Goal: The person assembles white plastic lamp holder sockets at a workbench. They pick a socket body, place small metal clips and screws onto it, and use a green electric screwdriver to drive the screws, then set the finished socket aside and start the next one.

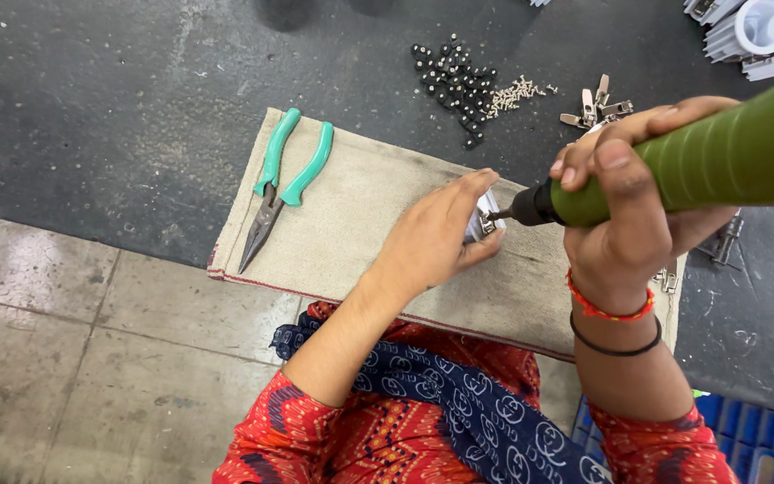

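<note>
The driver [674, 166], a ribbed green cylinder with a black tip, was clasped in the right hand [624, 211], its bit against a small shiny metal part [481, 220]. The left hand [436, 237] gripped that part over coarse beige cloth [351, 224]. Teal-handled pliers [281, 184] lay nearby.

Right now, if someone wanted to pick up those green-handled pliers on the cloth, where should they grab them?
Probably by the two green handles, coming from above. The pliers lie flat on the beige cloth, handles pointing away from the person and spread slightly, so fingers could close around both. The thin metal nose points toward the cloth's near edge and offers less to grip. Both hands are busy elsewhere.
</note>
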